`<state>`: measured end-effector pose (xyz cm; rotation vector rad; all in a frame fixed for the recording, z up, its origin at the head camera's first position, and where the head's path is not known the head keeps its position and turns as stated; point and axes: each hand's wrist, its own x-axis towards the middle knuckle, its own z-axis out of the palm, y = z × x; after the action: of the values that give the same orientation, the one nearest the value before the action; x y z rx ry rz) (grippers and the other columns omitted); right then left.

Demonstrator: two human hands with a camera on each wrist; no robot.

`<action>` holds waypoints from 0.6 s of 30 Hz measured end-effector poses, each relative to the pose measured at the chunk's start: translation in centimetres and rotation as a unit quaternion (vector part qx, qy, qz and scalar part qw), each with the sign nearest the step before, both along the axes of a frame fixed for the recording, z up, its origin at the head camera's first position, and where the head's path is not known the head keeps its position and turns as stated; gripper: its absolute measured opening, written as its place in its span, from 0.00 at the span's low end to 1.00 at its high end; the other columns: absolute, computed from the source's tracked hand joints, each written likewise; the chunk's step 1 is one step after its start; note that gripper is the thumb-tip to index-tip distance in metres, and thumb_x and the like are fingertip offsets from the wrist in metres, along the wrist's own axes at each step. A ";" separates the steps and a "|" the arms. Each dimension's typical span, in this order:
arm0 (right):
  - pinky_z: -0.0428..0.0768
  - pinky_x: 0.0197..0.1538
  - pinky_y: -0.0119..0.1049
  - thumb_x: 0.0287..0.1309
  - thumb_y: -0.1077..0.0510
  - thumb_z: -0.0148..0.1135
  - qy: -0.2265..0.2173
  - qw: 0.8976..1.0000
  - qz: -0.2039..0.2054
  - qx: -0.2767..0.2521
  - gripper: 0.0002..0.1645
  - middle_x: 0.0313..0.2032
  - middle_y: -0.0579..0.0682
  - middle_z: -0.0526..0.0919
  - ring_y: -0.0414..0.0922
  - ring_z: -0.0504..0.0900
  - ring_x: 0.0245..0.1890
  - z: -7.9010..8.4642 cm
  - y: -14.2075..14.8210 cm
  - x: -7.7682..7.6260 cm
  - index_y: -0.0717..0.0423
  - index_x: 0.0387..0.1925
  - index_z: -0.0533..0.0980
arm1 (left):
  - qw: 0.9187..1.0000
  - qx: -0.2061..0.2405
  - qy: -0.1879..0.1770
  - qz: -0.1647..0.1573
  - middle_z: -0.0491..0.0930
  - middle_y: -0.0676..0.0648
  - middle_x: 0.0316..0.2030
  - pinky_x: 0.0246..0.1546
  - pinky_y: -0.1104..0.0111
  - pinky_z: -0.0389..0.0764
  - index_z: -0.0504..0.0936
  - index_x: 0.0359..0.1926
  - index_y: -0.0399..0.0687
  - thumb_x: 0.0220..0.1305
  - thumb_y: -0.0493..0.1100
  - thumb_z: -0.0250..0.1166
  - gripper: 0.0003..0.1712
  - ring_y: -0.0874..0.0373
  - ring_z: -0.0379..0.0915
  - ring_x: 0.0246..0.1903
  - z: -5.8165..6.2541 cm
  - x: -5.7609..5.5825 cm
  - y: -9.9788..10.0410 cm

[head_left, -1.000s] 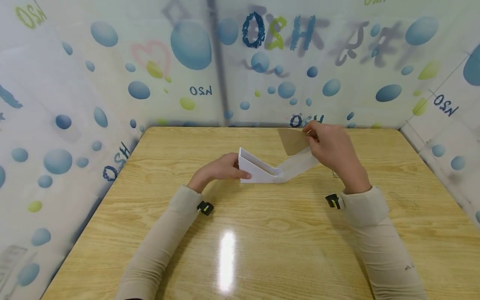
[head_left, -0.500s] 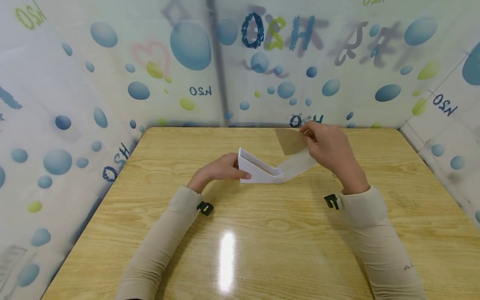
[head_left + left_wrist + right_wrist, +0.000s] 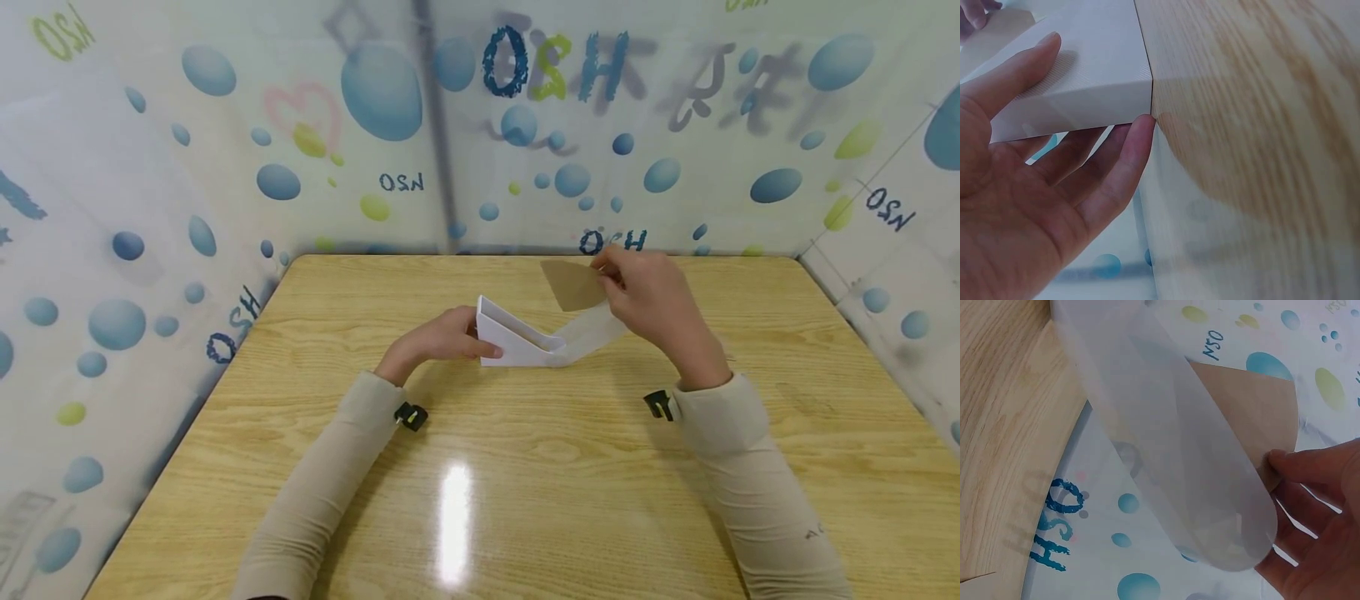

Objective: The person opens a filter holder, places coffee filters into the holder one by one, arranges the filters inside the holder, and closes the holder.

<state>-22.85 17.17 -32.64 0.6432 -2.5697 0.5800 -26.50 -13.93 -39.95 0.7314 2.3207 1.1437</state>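
Note:
A white slant-topped box, like a small file holder (image 3: 513, 343), stands on the table with its tall end to the left. My left hand (image 3: 446, 335) grips that tall end, the thumb over the front face and the fingers behind it, as the left wrist view shows. From the low end a translucent strip (image 3: 596, 332) with a rounded tip (image 3: 1235, 531) slopes up to the right. Above the strip, my right hand (image 3: 651, 300) pinches a brown card (image 3: 572, 284) by its right edge. In the right wrist view the strip covers part of the card (image 3: 1254, 412).
The wooden table (image 3: 525, 500) reaches back to a wall (image 3: 510, 192) printed with blue and green drops. A thin edge of something flat, too small to tell, shows beside my right wrist. Both sleeves carry a black clip.
My right hand has moved slightly left with the brown card, further over the translucent strip. The left hand and the white box have not moved.

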 end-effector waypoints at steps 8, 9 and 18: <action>0.82 0.37 0.48 0.69 0.64 0.62 -0.016 1.000 0.019 -0.003 0.07 0.34 0.56 0.90 0.50 0.86 0.31 -0.1 -0.6 0.2 0.59 0.46 0.82 | 1.000 -0.005 0.005 0.000 0.85 0.43 0.52 0.38 0.62 0.81 0.78 0.62 0.45 0.67 0.42 0.71 0.24 0.56 0.78 0.40 0.0 0.0 0.0; 0.82 0.37 0.48 0.69 0.64 0.62 -0.017 1.000 0.022 -0.003 0.07 0.35 0.56 0.90 0.50 0.86 0.31 -0.1 -0.7 0.2 0.59 0.46 0.82 | 1.000 -0.005 0.005 0.000 0.85 0.43 0.53 0.39 0.62 0.81 0.78 0.62 0.45 0.67 0.42 0.71 0.25 0.56 0.78 0.40 -0.1 0.0 0.0; 0.84 0.38 0.47 0.66 0.63 0.67 -0.004 0.999 0.039 -0.018 0.05 0.34 0.53 0.91 0.48 0.87 0.32 -0.5 -1.4 0.2 0.58 0.42 0.83 | 1.000 -0.004 0.000 0.002 0.85 0.43 0.54 0.40 0.63 0.82 0.77 0.63 0.45 0.67 0.42 0.71 0.25 0.55 0.79 0.42 -0.1 -0.1 0.0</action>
<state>-22.67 15.77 -33.12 0.7318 -2.5447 0.6543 -26.62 -13.97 -40.10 0.7236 2.3261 1.1350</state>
